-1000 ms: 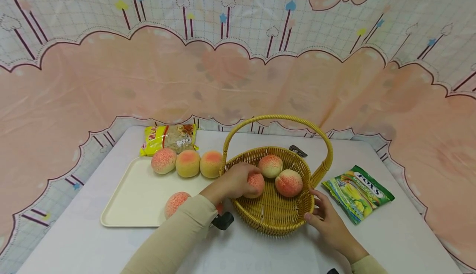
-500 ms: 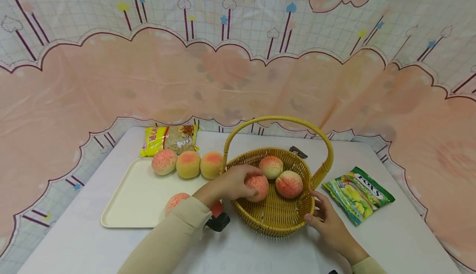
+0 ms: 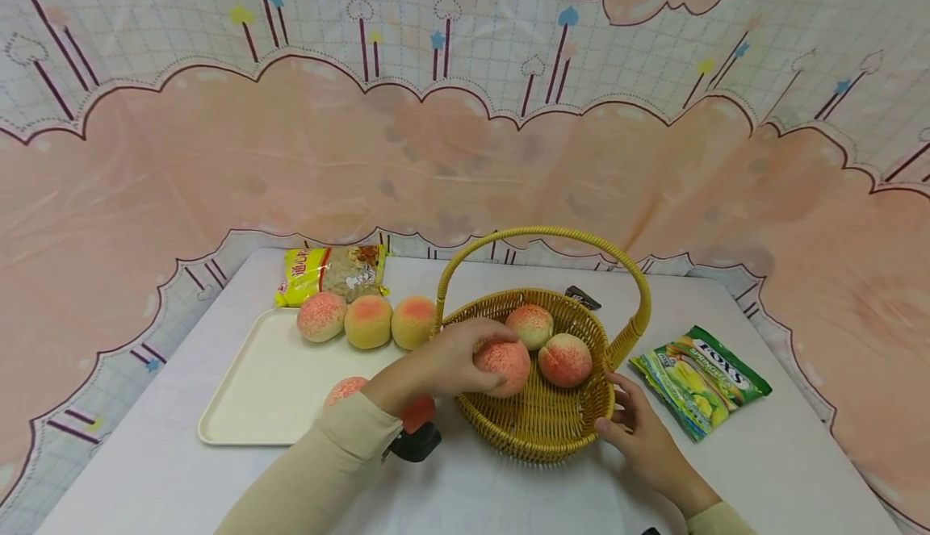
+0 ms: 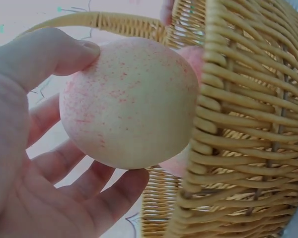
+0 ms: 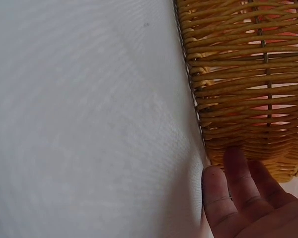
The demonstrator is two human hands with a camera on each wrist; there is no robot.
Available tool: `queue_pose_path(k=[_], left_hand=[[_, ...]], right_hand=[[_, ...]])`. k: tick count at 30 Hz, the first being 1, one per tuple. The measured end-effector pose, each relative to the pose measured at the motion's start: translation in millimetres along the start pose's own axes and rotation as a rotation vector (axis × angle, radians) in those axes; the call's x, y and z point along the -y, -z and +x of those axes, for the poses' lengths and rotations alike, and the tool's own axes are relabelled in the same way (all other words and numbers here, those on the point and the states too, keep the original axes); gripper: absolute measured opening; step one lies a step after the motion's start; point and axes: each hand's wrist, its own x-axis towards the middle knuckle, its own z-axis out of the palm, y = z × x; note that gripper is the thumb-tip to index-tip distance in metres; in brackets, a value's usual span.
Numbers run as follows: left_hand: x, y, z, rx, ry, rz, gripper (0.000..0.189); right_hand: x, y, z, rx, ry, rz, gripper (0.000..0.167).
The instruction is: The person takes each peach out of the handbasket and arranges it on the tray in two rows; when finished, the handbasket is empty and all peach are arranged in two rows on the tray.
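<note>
My left hand (image 3: pixel 454 357) grips a speckled pink peach (image 3: pixel 504 369) over the near left part of the wicker basket (image 3: pixel 508 438). In the left wrist view the thumb lies on top of this peach (image 4: pixel 134 109) and the fingers bend beneath it, close to the basket's rim. Two more peaches, one at the back (image 3: pixel 529 326) and one at the right (image 3: pixel 564 361), lie inside the basket. My right hand (image 3: pixel 647 438) holds the basket's right side, thumb and fingertips at the rim. The right wrist view shows its fingers (image 5: pixel 243 181) against the woven wall.
A cream tray (image 3: pixel 254 390) at left bears several peaches, three along its back edge (image 3: pixel 367 322) and others partly behind my left arm. A yellow food bag (image 3: pixel 330 273) lies behind it. A green FOX'S bag (image 3: pixel 701 380) lies right; the basket's handle (image 3: pixel 545 231) arches overhead.
My left hand and its peach have shifted slightly right, farther over the basket's inside. The right hand and the basket stay in place.
</note>
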Motion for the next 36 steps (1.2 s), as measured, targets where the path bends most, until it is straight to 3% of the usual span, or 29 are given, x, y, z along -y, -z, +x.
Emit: queue_pose_path(k=[7,14,25,31,36], left_hand=[[-5.8,8.6,-14.9,0.004,-0.059,0.021,0.046],[-7.6,18.9,-36.7,-0.037,-0.090,0.024,0.046],[4.5,44.3,-77.8,-0.101,-0.015,0.013,0.049],[14.0,61.8,-103.1,-0.179,0.085,0.016,0.048],[25.4,72.7,-123.5,-0.259,0.121,0.043,0.047]], right_hand=[[1,-1,0.1,-0.002,0.000,0.007,0.065],[0,0,0.1,-0.006,0.007,0.005,0.065],[1,-1,0.8,-0.006,-0.006,0.013,0.064],[-1,-1,0.9,-0.003,-0.005,0.011,0.064],[-2,0,0.8,-0.002,-0.005,0.009,0.064]])
